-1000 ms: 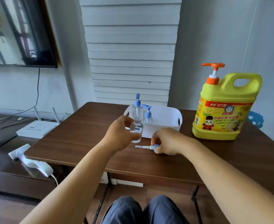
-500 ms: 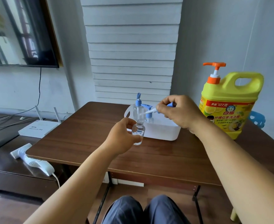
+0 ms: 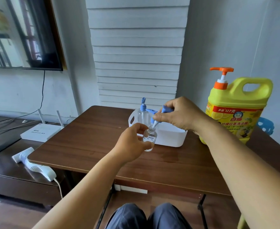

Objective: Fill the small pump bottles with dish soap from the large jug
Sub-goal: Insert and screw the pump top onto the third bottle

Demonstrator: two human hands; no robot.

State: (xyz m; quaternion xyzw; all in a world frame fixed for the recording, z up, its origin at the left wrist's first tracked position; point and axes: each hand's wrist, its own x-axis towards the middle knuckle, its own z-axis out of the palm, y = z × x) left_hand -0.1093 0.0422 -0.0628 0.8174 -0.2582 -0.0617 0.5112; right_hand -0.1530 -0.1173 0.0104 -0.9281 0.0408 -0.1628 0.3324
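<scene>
My left hand (image 3: pixel 132 144) grips a small clear bottle (image 3: pixel 150 137) upright above the brown table (image 3: pixel 86 142). My right hand (image 3: pixel 179 116) holds a blue pump head (image 3: pixel 166 109) just above it, with the white dip tube's end in the bottle's neck. Two more small bottles with blue pumps, one of them (image 3: pixel 143 113) tall and clear, stand in a white plastic basket (image 3: pixel 170 138) behind my hands. The large yellow dish soap jug (image 3: pixel 235 111) with an orange pump stands at the right, partly behind my right forearm.
A white router (image 3: pixel 40 132) and a white handheld device (image 3: pixel 35 167) with a cord lie on a low dark cabinet to the left. A screen hangs on the left wall. A blue object (image 3: pixel 265 125) shows behind the jug.
My right hand lifted the pump head off the table, carried it up over the basket, then lowered its tube into the bottle's neck. My left hand kept hold of the bottle.
</scene>
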